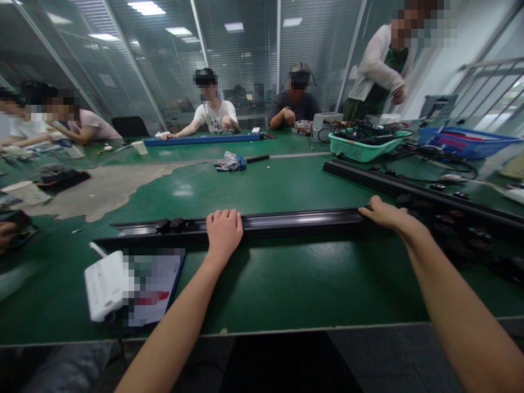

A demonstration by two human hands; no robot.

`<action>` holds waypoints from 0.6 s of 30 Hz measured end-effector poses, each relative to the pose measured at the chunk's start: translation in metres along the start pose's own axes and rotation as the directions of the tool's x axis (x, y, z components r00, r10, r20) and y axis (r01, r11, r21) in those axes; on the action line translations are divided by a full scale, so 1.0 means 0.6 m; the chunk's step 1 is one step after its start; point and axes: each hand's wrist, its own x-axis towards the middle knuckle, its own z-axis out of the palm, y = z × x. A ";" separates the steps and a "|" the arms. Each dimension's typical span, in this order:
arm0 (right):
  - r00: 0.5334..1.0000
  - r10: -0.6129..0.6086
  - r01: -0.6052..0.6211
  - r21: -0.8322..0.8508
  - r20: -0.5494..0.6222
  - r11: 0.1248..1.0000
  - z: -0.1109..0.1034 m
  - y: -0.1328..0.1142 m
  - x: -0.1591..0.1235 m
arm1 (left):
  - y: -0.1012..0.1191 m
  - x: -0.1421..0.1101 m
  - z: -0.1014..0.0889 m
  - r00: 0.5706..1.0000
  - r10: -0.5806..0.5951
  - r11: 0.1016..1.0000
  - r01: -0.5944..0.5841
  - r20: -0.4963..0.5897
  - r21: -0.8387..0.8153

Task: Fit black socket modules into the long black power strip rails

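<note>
A long black metal rail (pixel 295 220) with a shiny channel along its top lies crosswise on the green table. My left hand (pixel 224 234) is closed over it left of its middle. At the rail's right end, my right hand (pixel 387 213) grips it with the fingertips; part of that end is hidden under the hand. Two small black knob-like parts (pixel 170 225) sit in the channel to the left of my left hand. Right of my right hand, a second black rail (pixel 368 180) lies slantwise, beside several dark round parts (pixel 450 222).
A white box-shaped device (pixel 108 286) rests on a folder (pixel 153 284) near the front edge. Grey-blue gloves (pixel 231 161) lie beyond the rail. At the back right stand a green basket (pixel 364 147) of cables and a blue basket (pixel 470 143). Several people work around the table.
</note>
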 end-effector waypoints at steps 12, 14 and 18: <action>0.935 -0.061 0.115 0.134 -0.350 0.984 0.060 0.026 -0.014 | 0.000 -0.001 -0.001 1.000 -0.009 1.000 0.009 0.014 -0.013; 0.930 -0.048 0.110 0.150 -0.366 0.983 0.061 0.026 -0.015 | 0.000 -0.001 -0.001 1.000 -0.010 1.000 0.011 0.019 -0.023; 0.923 -0.027 0.107 0.187 -0.384 0.976 0.060 0.025 -0.018 | 0.000 -0.001 -0.002 1.000 -0.005 1.000 0.005 0.018 -0.015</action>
